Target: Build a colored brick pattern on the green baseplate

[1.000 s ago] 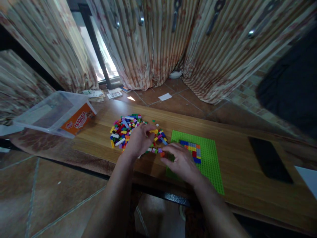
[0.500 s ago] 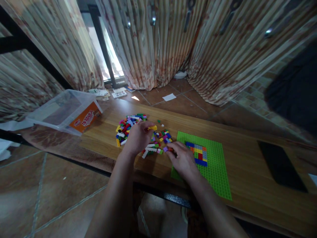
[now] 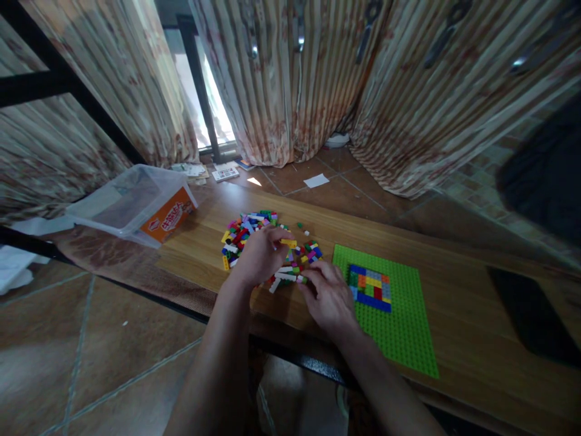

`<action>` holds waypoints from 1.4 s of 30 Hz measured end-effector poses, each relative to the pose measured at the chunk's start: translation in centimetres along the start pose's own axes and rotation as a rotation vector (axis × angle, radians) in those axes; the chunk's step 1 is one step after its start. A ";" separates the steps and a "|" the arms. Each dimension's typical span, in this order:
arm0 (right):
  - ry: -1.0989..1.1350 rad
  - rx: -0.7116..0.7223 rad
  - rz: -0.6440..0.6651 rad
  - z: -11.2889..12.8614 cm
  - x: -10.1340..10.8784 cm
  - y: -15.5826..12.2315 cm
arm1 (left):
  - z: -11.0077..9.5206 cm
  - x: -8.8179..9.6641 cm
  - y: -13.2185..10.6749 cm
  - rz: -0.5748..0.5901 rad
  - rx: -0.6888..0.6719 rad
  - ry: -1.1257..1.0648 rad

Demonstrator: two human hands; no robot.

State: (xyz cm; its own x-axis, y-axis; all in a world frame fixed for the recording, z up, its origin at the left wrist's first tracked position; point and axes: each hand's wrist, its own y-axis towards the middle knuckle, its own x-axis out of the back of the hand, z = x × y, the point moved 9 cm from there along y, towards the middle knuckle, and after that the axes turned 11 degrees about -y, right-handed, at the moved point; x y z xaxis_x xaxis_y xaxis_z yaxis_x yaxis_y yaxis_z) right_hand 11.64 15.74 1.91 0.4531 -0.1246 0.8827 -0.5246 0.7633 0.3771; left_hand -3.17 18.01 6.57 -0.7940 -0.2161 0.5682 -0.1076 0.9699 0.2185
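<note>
My left hand (image 3: 264, 254) is closed in a pinch on a yellow toy brick (image 3: 288, 243), over the right side of a loose pile of coloured toy bricks (image 3: 240, 233). To its right, my right hand (image 3: 330, 295) reaches in with thumb and forefinger drawn together beside small white and green bricks (image 3: 301, 279). What lies between those fingertips is too small to make out. A green baseplate (image 3: 408, 315) lies right of this hand. On it sits a flat block of joined bricks (image 3: 372, 288), edged partly in blue, with yellow, red and orange inside.
A clear plastic box (image 3: 122, 200) with an orange label stands at the table's left end. On the right lies a flat black rectangular object (image 3: 531, 312). Papers (image 3: 316, 180) lie on the tiled floor behind the wooden table (image 3: 363, 227), before striped curtains.
My right hand has shifted left off the baseplate's edge toward the small bricks. My left hand still holds the yellow brick. The whole view has shifted slightly.
</note>
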 end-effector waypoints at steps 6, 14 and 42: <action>0.080 -0.046 -0.037 -0.8 0.4 0.6 | 0.4 -1.6 -0.2 0.144 -0.017 0.019; -0.019 -0.118 -0.035 -1.4 -0.4 3.4 | -0.2 -1.5 0.0 0.150 -0.058 0.082; 0.723 -0.530 -0.143 -10.2 3.7 0.7 | -1.9 -6.2 -0.5 0.279 -0.134 0.130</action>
State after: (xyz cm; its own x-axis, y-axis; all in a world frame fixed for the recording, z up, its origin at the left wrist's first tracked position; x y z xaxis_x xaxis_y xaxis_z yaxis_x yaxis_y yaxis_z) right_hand 20.31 22.28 2.59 0.9241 0.0511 0.3788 -0.1093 0.9850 0.1338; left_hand 2.97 18.62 4.44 -0.6981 0.0350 0.7151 0.1896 0.9722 0.1376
